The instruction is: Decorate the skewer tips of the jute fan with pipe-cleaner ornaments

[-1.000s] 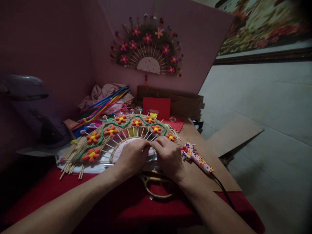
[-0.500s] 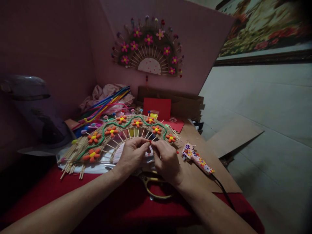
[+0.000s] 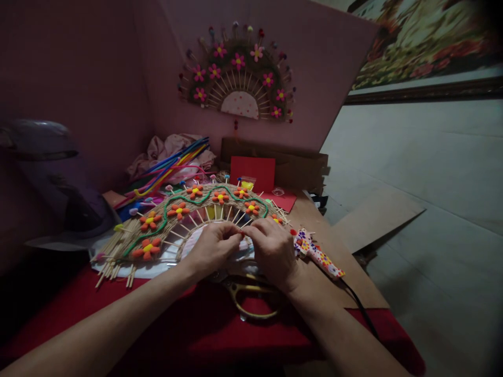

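Observation:
My left hand (image 3: 218,243) and my right hand (image 3: 273,251) meet fingertip to fingertip, both pinching a small red piece (image 3: 241,234) largely hidden by the fingers. Beside my right knuckles shows a red ball (image 3: 293,232); whether that hand holds it I cannot tell. Just beyond my hands lies a half-round fan (image 3: 204,201) of sticks and wound twine, with orange flowers, a green wavy cord and small coloured balls on its stick tips. Below my hands, partly covered, are scissors with gold-coloured handles (image 3: 257,316).
A flower-patterned glue gun (image 3: 324,260) with a black cord rests on cardboard (image 3: 353,290) at right. Coloured pipe cleaners (image 3: 173,167), a red card (image 3: 253,173) and a purple covered appliance (image 3: 58,178) stand behind. A similar fan (image 3: 239,78) hangs above. Red cloth (image 3: 176,324) covers the table.
My fingertips have drawn closer around the red piece, now less visible. My right hand has turned slightly, and the red ball beside it appears higher and farther right.

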{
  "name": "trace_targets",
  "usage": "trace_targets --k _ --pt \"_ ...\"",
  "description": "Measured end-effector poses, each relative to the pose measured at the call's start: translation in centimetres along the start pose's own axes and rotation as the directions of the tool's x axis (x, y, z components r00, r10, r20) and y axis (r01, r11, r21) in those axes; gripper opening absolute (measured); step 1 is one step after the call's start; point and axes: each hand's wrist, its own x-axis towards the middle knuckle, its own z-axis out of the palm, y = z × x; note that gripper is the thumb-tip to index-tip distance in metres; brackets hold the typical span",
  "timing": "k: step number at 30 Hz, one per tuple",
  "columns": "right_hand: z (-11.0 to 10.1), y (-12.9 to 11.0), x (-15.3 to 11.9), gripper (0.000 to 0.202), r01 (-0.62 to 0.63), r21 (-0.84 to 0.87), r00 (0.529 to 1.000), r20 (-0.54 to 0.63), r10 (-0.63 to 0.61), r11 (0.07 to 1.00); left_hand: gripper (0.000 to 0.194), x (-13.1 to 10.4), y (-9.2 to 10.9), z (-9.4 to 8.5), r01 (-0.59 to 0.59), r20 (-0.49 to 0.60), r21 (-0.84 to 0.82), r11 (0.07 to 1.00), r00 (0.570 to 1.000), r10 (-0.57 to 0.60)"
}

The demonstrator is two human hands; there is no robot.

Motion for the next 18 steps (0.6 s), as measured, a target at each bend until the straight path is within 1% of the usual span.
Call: trace_targets --k 2,4,6,8,10,12,15,18 --pt "0.0 -0.1 -0.1 0.017 -0.071 0.118 0.997 0.018 0.069 0.99 0.017 0.0 0.1 0.0 0.091 0.022 -0.167 0.982 0.996 -0.089" --pt "0.2 -0.3 -0.3 0.015 -0.137 0.211 0.991 0.035 0.132 0.968 0.017 -0.1 0.1 0.1 0.134 0.002 -0.297 0.945 0.99 -0.14" --pt "0.6 -0.6 -0.5 0.015 -0.154 0.262 0.988 0.046 0.147 0.953 0.018 -0.2 0.0 0.3 0.133 -0.055 -0.356 0.925 0.985 -0.163" --pt "1.0 -0.9 -0.7 0.016 -0.138 0.288 0.99 0.052 0.128 0.948 0.019 -0.3 -0.2 0.6 0.115 -0.109 -0.362 0.925 0.98 -0.164" --pt "1.4 -1.0 -0.9 0.016 -0.137 0.288 0.991 0.052 0.127 0.948 0.019 -0.2 -0.5 0.8 0.078 -0.141 -0.323 0.943 0.982 -0.129" --pt "1.4 -1.0 -0.9 0.017 -0.161 0.251 0.987 0.061 0.151 0.954 0.02 -0.1 -0.8 0.8 0.03 -0.155 -0.244 0.969 0.985 -0.069" --pt "0.8 -0.7 -0.6 0.013 -0.162 0.112 0.984 0.088 0.153 0.98 0.018 0.1 -1.0 0.4 -0.026 -0.175 -0.074 0.997 0.985 0.013" --pt "0.3 -0.4 -0.2 0.012 -0.089 -0.025 0.992 0.093 0.091 0.996 0.016 0.0 -0.8 0.0 -0.104 -0.159 0.115 0.988 0.98 0.121"
